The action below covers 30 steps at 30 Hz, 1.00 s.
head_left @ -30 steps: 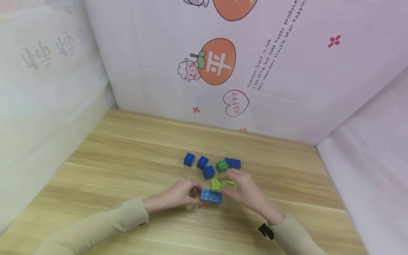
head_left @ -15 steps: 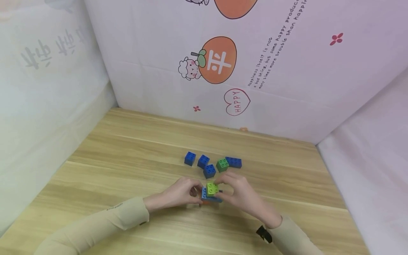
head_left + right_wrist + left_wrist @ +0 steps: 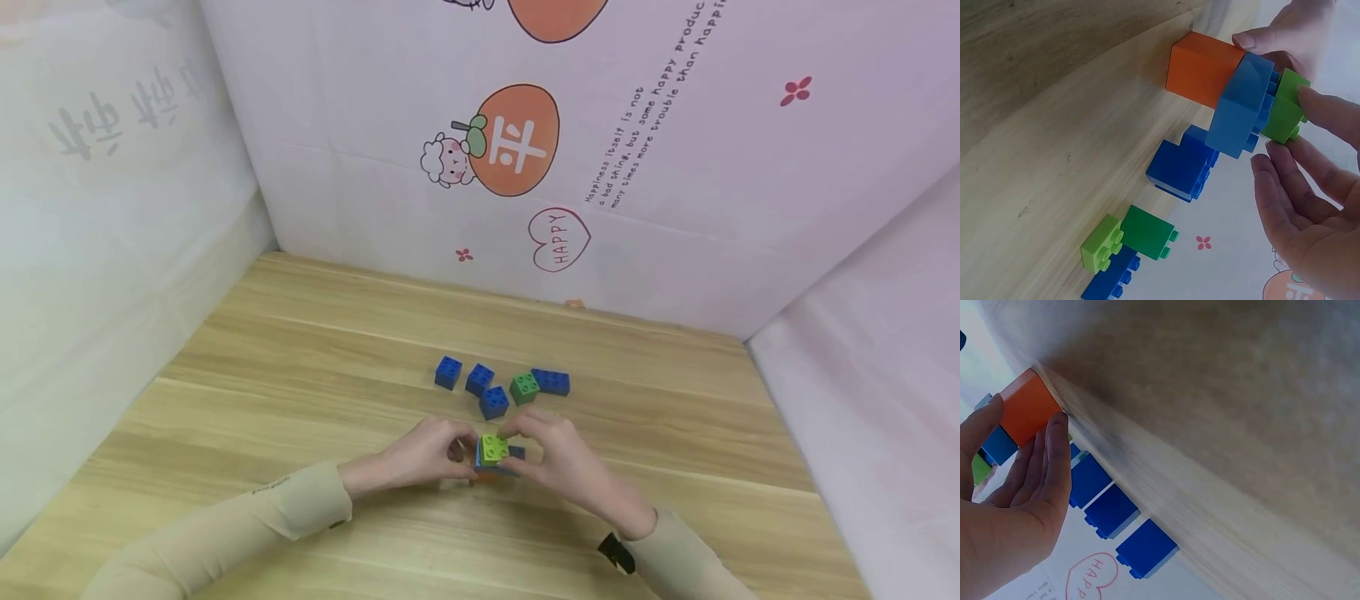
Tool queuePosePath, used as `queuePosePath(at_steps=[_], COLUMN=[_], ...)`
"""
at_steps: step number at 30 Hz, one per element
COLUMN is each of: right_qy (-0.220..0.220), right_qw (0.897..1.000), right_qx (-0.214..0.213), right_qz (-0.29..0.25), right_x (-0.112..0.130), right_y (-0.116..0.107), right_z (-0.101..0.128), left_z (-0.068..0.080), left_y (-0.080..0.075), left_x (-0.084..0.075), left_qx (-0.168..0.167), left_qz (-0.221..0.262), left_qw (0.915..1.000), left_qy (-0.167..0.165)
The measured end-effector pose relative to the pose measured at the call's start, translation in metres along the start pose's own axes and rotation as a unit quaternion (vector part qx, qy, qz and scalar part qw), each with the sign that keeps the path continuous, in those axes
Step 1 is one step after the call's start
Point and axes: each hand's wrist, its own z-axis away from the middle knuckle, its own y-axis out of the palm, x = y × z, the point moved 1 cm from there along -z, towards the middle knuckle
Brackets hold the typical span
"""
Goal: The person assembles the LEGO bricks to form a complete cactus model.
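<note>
An orange brick (image 3: pixel 1200 69) stands on the wooden table with a longer mid-blue brick (image 3: pixel 1232 112) stacked on it. My left hand (image 3: pixel 427 450) grips this stack from the left; in the left wrist view its thumb and fingers lie on opposite sides of the orange brick (image 3: pixel 1030 407). From the right, my right hand (image 3: pixel 562 454) pinches a lime-green brick (image 3: pixel 494 448) between thumb and fingers. That lime brick sits right at the studs of the mid-blue brick, toward its left end, leaving studs bare on the right.
Behind the hands lie several loose bricks: small dark-blue ones (image 3: pixel 448 372), a green one (image 3: pixel 524 387) and a long dark-blue one (image 3: pixel 551 382). Another lime brick (image 3: pixel 1100 244) shows in the right wrist view. Printed cloth walls (image 3: pixel 360 192) enclose the table.
My right hand has moved left with the lime brick, from above the mid-blue brick's right part down to its left end. My left hand stays at the stack.
</note>
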Motion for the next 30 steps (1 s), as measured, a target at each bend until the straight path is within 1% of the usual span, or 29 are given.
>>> queuePosePath(at_steps=[8, 14, 22, 30], right_qy=[0.003, 0.017, 0.005, 0.017], right_qw=[1.0, 1.0, 1.0, 1.0], right_qx=[0.005, 0.017, 0.007, 0.015], right_qz=[0.001, 0.002, -0.002, -0.003], right_x=[0.0009, 0.0014, 0.0021, 0.0045], right_y=[0.0019, 0.0037, 0.0051, 0.0043], right_z=[0.0003, 0.0001, 0.0, -0.0023], left_z=[-0.0008, -0.0008, -0.0017, -0.003], left_y=[-0.0001, 0.0003, -0.0001, -0.0008], left_x=[-0.0004, 0.0001, 0.0001, -0.0009], left_qx=[0.001, 0.0, 0.001, 0.003], left_qz=[-0.004, -0.004, 0.001, -0.01], left_qw=[1.0, 1.0, 1.0, 0.9999], left_qy=[0.002, 0.002, 0.0, 0.004])
